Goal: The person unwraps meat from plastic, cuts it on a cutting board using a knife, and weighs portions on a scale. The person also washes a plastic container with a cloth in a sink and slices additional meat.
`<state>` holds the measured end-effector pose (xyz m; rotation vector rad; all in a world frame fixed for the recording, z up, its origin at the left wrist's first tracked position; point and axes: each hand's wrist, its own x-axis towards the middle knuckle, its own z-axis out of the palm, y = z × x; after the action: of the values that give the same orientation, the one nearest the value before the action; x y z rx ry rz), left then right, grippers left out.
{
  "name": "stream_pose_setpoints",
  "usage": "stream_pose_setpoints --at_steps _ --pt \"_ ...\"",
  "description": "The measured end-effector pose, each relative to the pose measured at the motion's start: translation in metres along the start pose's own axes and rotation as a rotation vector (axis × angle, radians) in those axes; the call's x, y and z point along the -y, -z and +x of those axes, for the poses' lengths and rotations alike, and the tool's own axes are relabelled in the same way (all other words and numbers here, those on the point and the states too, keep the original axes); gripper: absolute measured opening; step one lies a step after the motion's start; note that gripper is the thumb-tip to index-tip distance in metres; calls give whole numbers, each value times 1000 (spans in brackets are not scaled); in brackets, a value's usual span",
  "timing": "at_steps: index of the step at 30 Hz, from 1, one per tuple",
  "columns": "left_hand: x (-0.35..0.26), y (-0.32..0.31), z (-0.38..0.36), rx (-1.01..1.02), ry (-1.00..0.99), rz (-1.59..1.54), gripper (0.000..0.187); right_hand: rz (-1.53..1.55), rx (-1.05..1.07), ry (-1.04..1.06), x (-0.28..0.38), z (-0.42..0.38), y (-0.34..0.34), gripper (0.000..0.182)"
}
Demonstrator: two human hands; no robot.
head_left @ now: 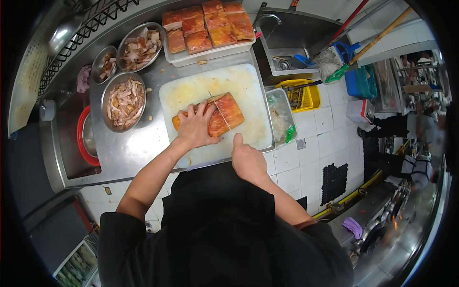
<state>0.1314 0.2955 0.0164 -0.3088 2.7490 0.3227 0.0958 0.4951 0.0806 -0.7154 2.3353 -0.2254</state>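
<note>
A slab of roast pork (233, 113) with a reddish-brown crust lies on the white cutting board (191, 86). My left hand (196, 128) grips its left part from above, fingers spread over the crust and covering much of that end. In my right hand (248, 160), at the board's near edge, is a knife (221, 113), its handle mostly hidden in the closed fingers. The thin blade points away from me and lies across the slab's top, just right of my left fingertips.
A white tray (210, 56) of stacked pork slabs stands behind the board. To the left are metal bowls (125, 128) of cut meat. A sink (287, 38), a yellow basket (313, 98) and a clear bin (282, 115) lie right. Two people (420, 170) stand far right.
</note>
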Motion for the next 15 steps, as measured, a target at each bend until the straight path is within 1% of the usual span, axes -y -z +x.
stream_pose_setpoints --at_steps 2,4,8,10,15 --pt "1 -1 0 -25 -13 -7 118 6 33 -13 2 -3 7 15" --pt "5 -6 1 -40 -28 -27 116 15 109 -44 2 -3 16 14" --pt "7 -8 0 -90 -63 -62 114 8 113 -69 4 -1 15 13" --pt "8 -10 -1 -105 -67 -63 113 106 131 -66 4 -2 18 19" --pt "8 -8 -1 -122 -66 -48 111 112 157 -76 4 -1 20 18"
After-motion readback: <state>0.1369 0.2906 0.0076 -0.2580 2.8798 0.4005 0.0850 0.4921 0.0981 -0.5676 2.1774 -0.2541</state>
